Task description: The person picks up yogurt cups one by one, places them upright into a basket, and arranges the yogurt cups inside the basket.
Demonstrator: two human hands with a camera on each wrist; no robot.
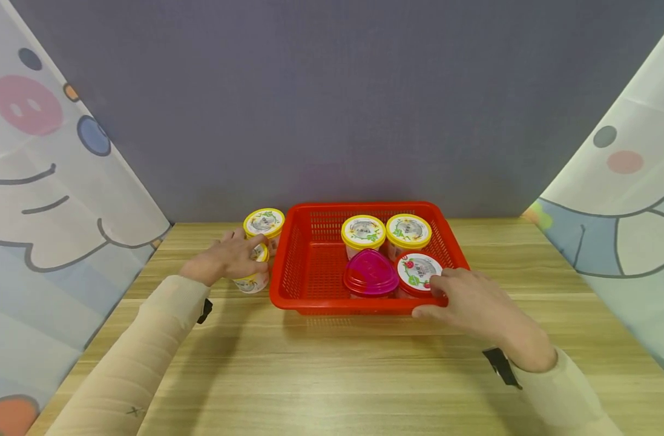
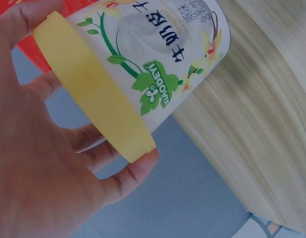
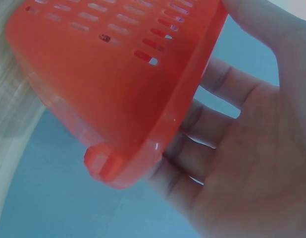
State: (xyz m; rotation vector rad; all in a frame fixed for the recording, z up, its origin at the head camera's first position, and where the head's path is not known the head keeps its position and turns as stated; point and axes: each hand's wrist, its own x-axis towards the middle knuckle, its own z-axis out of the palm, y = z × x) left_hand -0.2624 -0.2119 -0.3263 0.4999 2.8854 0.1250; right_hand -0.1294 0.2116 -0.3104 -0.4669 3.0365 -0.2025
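Note:
My left hand (image 1: 229, 257) holds a white paper tub (image 2: 148, 54) by its yellow lid, to the left of the red plastic basket (image 1: 332, 303). Printed leaves and flowers decorate the tub's side in the left wrist view. Just behind it stands another yellow-lidded tub (image 1: 264, 222). At the basket's front right corner, my right hand (image 1: 476, 303) grips the rim, thumb outside and fingers over the top. Those fingertips overlap the edge of a red-lidded tub (image 1: 417, 270) in the head view.
Inside the basket, two yellow-lidded tubs (image 1: 363, 231) stand at the back, and a container with a magenta lid (image 1: 371, 272) sits in front. A wooden table (image 1: 321, 375) carries everything. A grey panel (image 1: 342, 109) rises behind, with cartoon-printed sheets on both sides.

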